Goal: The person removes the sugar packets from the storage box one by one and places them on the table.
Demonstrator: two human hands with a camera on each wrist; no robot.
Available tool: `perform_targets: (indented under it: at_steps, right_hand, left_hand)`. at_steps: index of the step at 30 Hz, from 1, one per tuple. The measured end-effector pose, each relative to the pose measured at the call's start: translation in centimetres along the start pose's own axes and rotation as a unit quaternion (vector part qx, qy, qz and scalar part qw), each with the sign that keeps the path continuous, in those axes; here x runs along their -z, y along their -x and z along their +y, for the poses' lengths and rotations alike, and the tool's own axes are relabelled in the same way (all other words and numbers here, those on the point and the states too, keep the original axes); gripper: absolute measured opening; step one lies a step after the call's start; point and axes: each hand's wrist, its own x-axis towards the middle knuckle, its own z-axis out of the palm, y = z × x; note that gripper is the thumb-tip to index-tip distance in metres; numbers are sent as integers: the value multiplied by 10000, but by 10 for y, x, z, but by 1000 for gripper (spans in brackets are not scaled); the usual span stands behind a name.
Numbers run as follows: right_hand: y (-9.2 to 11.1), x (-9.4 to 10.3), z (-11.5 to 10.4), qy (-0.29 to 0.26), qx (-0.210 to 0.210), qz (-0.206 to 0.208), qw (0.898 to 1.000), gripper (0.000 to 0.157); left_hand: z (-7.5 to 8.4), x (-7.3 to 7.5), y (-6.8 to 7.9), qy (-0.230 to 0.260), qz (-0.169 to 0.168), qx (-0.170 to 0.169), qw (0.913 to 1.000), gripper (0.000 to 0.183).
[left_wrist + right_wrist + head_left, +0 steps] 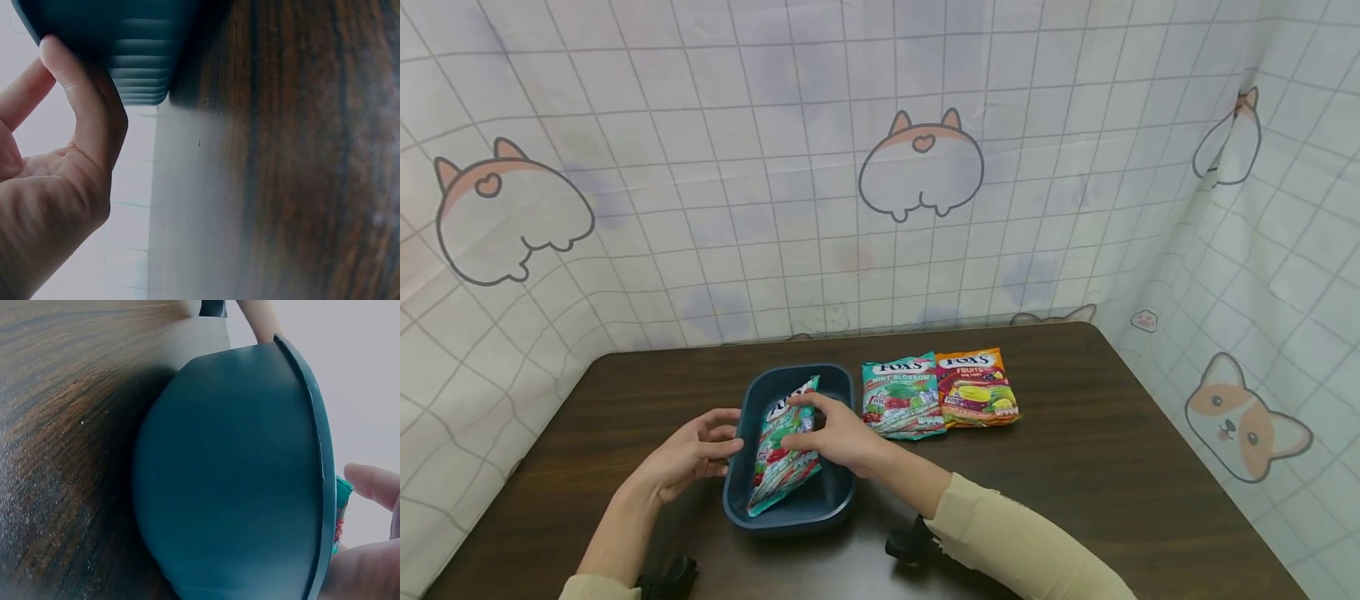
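A dark blue-green plastic bin [837,500] stands on the table with a teal candy bag [775,454] leaning inside it. In the head view my right hand [842,433] reaches over the bin's right rim, thumb and forefinger spread over the bag. From the right wrist, the bag's corner [342,494] peeks above the rim beside the right fingers [375,484]. My left hand [688,454] is at the bin's left side, bent fingertips right at the outer rim. The left wrist view shows those fingers [84,94] against the ribbed wall [140,62].
Right of the bin lie a teal mint candy bag [901,398] and an orange fruit candy bag [976,390], side by side. The dark wooden table [1097,467] has a patterned cloth [760,192] behind it and along its sides.
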Motion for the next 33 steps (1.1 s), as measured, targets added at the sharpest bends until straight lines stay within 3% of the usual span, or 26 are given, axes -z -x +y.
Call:
perform_targets:
  at_steps: [14, 25, 33]
  right_hand:
    - [-3, -6, 4, 444, -145, 51, 9989, 57]
    - [-10, -13, 12, 241, -186, -17, 9995, 60]
    - [-12, -17, 11, 909, -37, 277, 9955, 59]
  left_hand:
    - [1, 0, 0, -8, 1, 17, 10000, 66]
    - [-1, 1, 0, 25, -43, 33, 10000, 66]
    - [-1, 1, 0, 24, -58, 20, 10000, 65]
